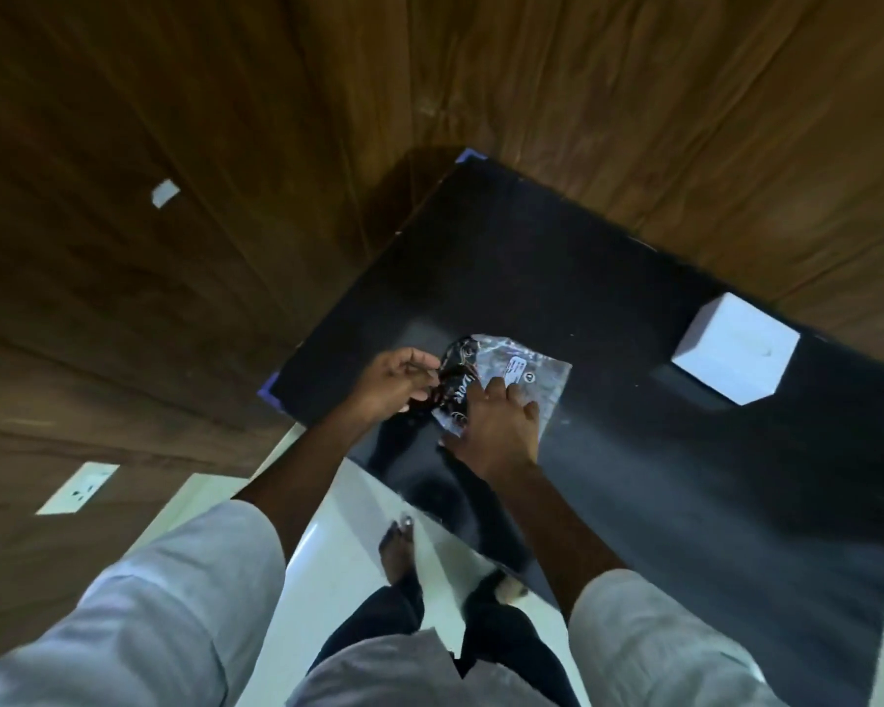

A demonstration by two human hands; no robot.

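Observation:
A clear plastic bag (pixel 534 372) with a white label lies on the black table (pixel 608 278). A dark printed item (pixel 458 372), black with light lettering, sticks out of the bag's left end. My left hand (pixel 396 382) pinches that dark item with curled fingers at the bag's mouth. My right hand (pixel 498 426) lies on the bag with its fingers spread flat, pressing it to the table.
A white box (pixel 736 349) stands on the table to the right of the bag. Wood-panelled wall surrounds the table, with a white wall socket (pixel 80 489) at the left. Below are a white floor and my bare feet (pixel 399 548).

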